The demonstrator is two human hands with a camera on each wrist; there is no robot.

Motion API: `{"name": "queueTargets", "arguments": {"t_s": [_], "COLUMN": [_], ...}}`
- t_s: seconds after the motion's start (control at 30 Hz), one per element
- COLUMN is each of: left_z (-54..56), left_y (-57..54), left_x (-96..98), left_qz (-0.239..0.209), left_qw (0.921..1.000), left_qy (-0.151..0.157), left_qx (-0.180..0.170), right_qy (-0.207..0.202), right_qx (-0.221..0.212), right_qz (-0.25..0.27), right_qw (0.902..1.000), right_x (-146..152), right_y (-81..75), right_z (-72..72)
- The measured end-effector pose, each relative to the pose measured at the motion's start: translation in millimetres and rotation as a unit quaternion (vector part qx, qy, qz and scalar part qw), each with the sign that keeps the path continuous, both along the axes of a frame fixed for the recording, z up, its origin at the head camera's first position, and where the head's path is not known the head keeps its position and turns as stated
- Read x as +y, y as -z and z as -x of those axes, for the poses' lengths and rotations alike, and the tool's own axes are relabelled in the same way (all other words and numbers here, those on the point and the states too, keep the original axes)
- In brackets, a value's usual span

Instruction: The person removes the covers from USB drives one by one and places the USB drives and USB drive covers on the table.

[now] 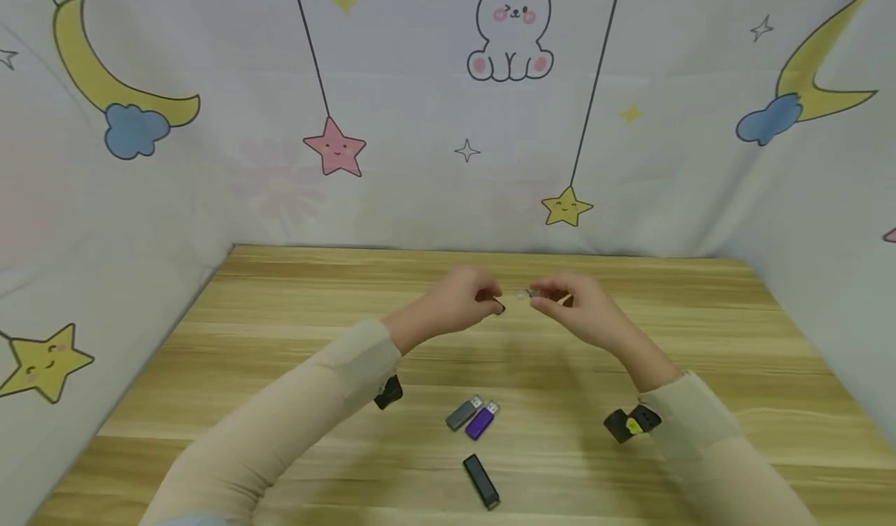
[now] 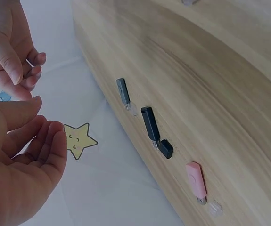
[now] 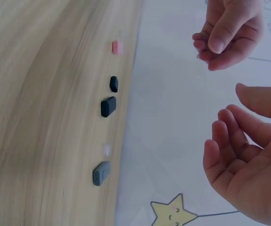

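- Black drive (image 2: 150, 122) lies on the wooden counter (image 1: 315, 277), middle of the back row, metal plug bare; its black cap (image 2: 166, 149) sits just beside the plug.
- Left of the black drive, a pink drive (image 2: 196, 181) shows its plug, with a clear cap (image 2: 215, 208) near the tip.
- Right of the black drive lies a grey drive (image 2: 122, 91), a see-through cap (image 2: 133, 110) near its plug.
- Left hand (image 1: 458, 300) is near the black drive, above counter level; its grip is loosely curled, nothing visible between thumb and fingers.
- Right hand (image 1: 581, 308) is over to the right of the black drive; its grip is relaxed, thumb apart from bent fingers, nothing visible in it.
- Nearer the person than the black drive are a dark grey stick (image 1: 463, 415) and a purple stick (image 1: 480, 423), side by side, plugs bare, and a long black stick (image 1: 481, 481) closer again.
- Beyond the black drive rises a white cloth (image 1: 406, 90) printed with stars and a rabbit.
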State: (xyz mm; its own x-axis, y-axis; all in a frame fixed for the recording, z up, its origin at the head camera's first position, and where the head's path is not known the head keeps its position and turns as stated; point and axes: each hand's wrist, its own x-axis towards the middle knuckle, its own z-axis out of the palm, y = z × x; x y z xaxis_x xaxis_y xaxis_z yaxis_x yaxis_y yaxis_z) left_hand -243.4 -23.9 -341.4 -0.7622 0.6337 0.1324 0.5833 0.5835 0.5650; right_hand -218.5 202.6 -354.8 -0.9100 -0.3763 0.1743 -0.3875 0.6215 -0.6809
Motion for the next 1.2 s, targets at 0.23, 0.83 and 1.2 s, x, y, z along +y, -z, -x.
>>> {"name": "queueTargets", "arguments": {"t_s": [0.23,0.83,1.2], "left_z": [-23.9,-79.7,-97.0], "left_y": [-1.8,29.1,53.2], "left_x": [-11.1,-41.8,-45.8], "left_qz": [-0.003,-0.061,-0.050], "left_qw": [0.9995,0.9944,0.9937], "left_qy": [0.008,0.029,0.063], "left_qx": [-0.032,-0.081,-0.078], "right_qy": [-0.015,-0.079,-0.134], "right_qx": [0.017,-0.018,-0.028], "right_qz": [0.000,-0.001,0.035], "right_qw": [0.9998,0.9967,0.9900], "right_x": [-3,-8,-15], "right_y": [-4.1,14.1,27.2], "right_z": [-18.3,-52.5,-77.7]}}
